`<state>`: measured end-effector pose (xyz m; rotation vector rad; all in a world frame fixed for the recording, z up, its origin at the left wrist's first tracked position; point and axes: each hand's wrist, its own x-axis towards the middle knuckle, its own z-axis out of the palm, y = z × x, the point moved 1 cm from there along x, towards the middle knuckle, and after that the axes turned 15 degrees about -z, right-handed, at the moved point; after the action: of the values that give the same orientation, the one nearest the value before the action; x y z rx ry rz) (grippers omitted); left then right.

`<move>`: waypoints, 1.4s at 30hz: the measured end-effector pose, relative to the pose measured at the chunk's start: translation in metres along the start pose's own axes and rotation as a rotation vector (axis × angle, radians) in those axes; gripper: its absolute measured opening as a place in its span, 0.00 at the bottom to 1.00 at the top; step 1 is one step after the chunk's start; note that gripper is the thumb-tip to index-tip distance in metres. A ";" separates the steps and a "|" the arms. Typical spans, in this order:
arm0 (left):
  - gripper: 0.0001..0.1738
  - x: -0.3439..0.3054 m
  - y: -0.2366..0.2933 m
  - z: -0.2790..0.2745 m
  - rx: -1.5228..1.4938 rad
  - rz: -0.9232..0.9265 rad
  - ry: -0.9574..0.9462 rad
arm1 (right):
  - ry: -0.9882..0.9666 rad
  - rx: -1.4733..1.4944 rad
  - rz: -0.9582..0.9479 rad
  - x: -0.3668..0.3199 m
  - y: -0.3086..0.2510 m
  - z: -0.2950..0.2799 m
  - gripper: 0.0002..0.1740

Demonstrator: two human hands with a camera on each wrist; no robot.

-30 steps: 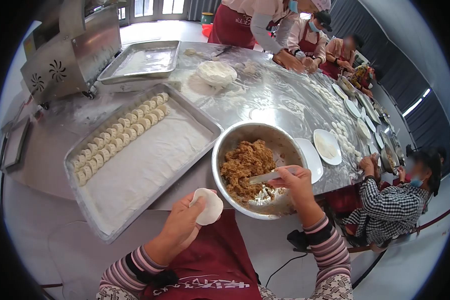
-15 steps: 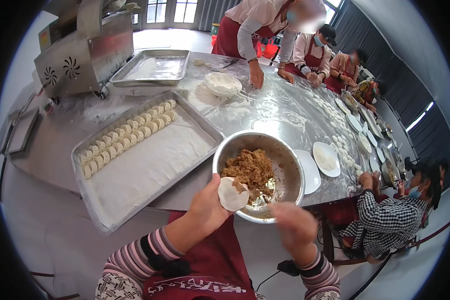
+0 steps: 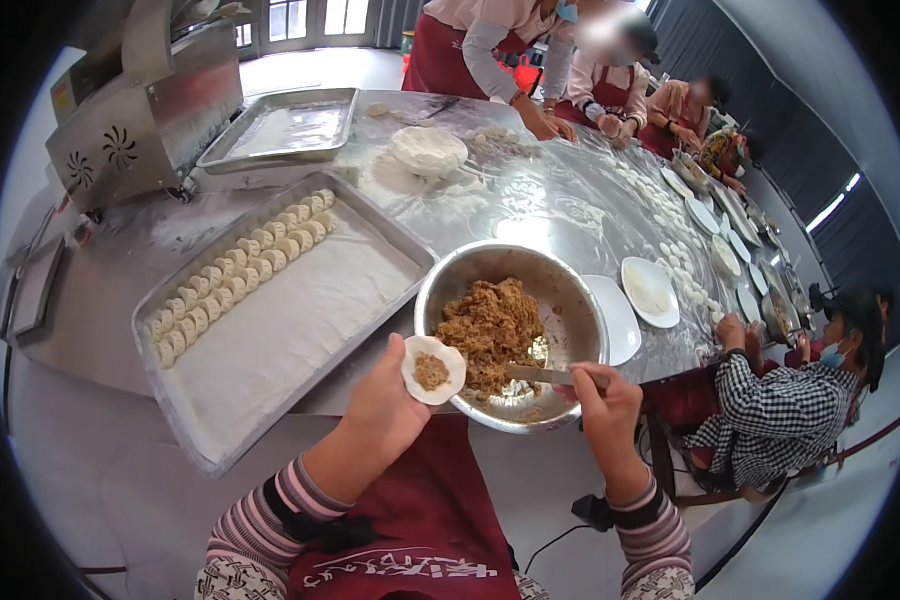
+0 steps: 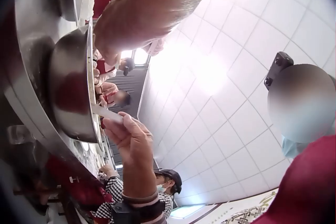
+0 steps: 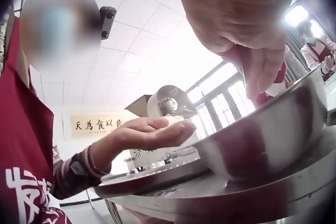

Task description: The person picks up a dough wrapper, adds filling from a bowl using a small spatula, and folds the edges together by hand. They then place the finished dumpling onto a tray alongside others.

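Observation:
On my left hand (image 3: pixel 380 408) lies a round, white dumpling wrapper (image 3: pixel 452 372) with a dab of brown filling (image 3: pixel 431 371) in its middle. The palm faces up in the right wrist view, the fingers extended under the wrapper and the thumb at its edge. My right hand (image 3: pixel 610 420) grips the end of a narrow flat spatula (image 3: pixel 538 374). The spatula's other end meets the brown minced filling (image 3: pixel 492 325) in a metal bowl (image 3: pixel 588 300). In the left wrist view, the thumb and fingers of the right hand (image 4: pixel 134 142) pinch the spatula (image 4: pixel 107 113).
Left of the bowl, a large tray (image 3: pixel 300 345) holds two rows of folded dumplings (image 3: pixel 238 270). White plates (image 3: pixel 650 292) stand to the right. Farther back are an emptier tray (image 3: pixel 288 128), a flour mound (image 3: pixel 428 150) and a metal machine (image 3: pixel 140 125). Several people work around the table.
The wrapper was bare, then received filling, which now lies flat in its middle. My right hand moved from the bowl towards the wrapper's right, then back, bringing the spatula to the filling again.

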<state>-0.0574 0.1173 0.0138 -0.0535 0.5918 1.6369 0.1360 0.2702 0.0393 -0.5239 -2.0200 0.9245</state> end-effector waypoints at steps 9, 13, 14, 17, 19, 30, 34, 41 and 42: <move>0.30 -0.015 0.007 -0.008 0.019 -0.007 0.016 | -0.049 0.271 0.233 0.017 0.032 0.025 0.10; 0.30 -0.015 0.009 -0.012 0.022 -0.013 0.003 | -0.051 0.340 0.286 0.021 0.036 0.030 0.10; 0.30 -0.015 0.009 -0.012 0.020 -0.013 0.003 | -0.052 0.340 0.287 0.022 0.035 0.031 0.10; 0.30 -0.015 0.009 -0.010 0.027 -0.011 0.004 | -0.047 0.407 0.353 0.026 0.035 0.033 0.10; 0.30 -0.015 0.009 -0.008 0.024 -0.020 0.048 | -0.035 0.461 0.408 0.029 0.040 0.027 0.10; 0.30 0.001 -0.011 -0.002 -0.009 -0.029 -0.028 | 0.083 0.661 0.308 0.005 -0.021 0.007 0.10; 0.30 0.003 -0.016 -0.004 -0.004 -0.026 -0.107 | -0.329 -0.093 -0.745 -0.020 -0.044 0.020 0.07; 0.30 0.002 -0.017 -0.003 -0.037 -0.032 -0.073 | -0.506 -0.411 -1.118 -0.040 -0.072 0.011 0.08; 0.30 0.003 -0.017 -0.005 -0.045 -0.030 -0.076 | -0.471 -0.404 -1.098 -0.039 -0.073 0.008 0.08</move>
<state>-0.0437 0.1185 0.0021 -0.0330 0.4935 1.6156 0.1495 0.1946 0.0724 0.6531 -2.4270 -0.0597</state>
